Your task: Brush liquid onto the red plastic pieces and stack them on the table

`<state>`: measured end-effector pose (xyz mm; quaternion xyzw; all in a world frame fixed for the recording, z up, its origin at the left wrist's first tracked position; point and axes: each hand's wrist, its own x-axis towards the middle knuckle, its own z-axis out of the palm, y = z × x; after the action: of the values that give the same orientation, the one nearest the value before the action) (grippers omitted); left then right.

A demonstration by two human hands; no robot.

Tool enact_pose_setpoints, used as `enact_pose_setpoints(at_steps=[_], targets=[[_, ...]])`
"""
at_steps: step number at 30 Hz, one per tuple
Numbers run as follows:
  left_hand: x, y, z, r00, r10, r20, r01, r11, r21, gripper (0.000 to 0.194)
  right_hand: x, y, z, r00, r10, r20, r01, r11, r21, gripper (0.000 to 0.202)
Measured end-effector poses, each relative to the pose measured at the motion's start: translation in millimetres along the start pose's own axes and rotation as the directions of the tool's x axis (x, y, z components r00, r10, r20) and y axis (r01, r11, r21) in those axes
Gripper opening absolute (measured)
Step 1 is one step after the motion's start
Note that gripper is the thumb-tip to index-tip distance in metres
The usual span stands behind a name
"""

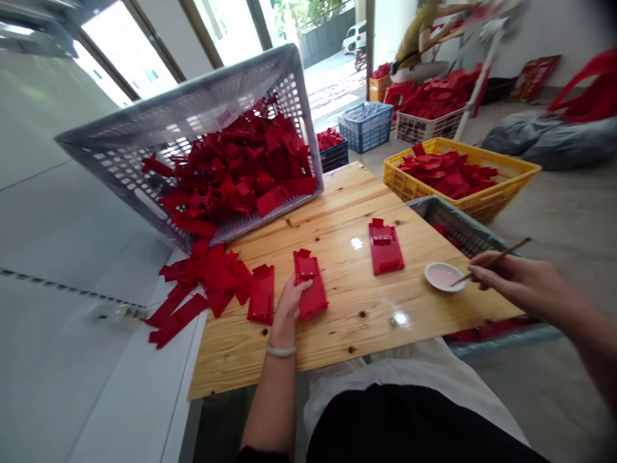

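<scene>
My left hand point(289, 301) is closed on the edge of a flat red plastic piece point(314, 297) with a small raised block near its top, its thumb lying over the front. My right hand point(504, 278) pinches a thin brown stick point(511, 249), perhaps a brush, whose lower end dips into a small white dish point(446, 277) of pale pinkish liquid. Left of my left hand lies a similar red piece point(261, 294). Another red piece point(385, 247) rests on the wooden table point(347, 328), between my left hand and the dish.
A tilted grey crate point(315, 154) full of red parts stands at the table's back left, with loose red strips point(212, 276) spilling below it. Right of the table are a yellow crate point(511, 173) and a grey-green crate point(463, 215). A person point(417, 42) sits farther back.
</scene>
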<state>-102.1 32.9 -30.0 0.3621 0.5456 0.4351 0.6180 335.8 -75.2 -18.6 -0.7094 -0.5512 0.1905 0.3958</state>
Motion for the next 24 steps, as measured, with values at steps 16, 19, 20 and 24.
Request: enact_pose_setpoints(at_steps=[16, 19, 20, 24], targets=[[-55.2, 28.2, 39.1, 0.951, -0.189, 0.244, 0.256, 0.924, -0.285, 0.057, 2.2, -38.5, -2.4, 0.999, 0.034, -0.023, -0.032, 0.996, 0.08, 0.051], [-73.9, 30.0, 49.7, 0.944, -0.154, 0.291, 0.256, 0.899, -0.356, 0.061, -8.2, -71.5, -1.5, 0.992, 0.028, -0.123, -0.002, 0.979, 0.203, 0.042], [-80.5, 29.6, 53.4, 0.941, -0.145, 0.305, 0.258, 0.892, -0.371, 0.064, -13.5, -84.0, 1.1, 0.986, 0.019, -0.169, 0.025, 0.967, 0.254, 0.038], [-107.6, 25.8, 69.7, 0.95, -0.146, 0.276, 0.239, 0.909, -0.341, 0.076, -37.7, -133.1, 21.0, 0.966, -0.165, -0.197, 0.231, 0.894, 0.385, 0.021]])
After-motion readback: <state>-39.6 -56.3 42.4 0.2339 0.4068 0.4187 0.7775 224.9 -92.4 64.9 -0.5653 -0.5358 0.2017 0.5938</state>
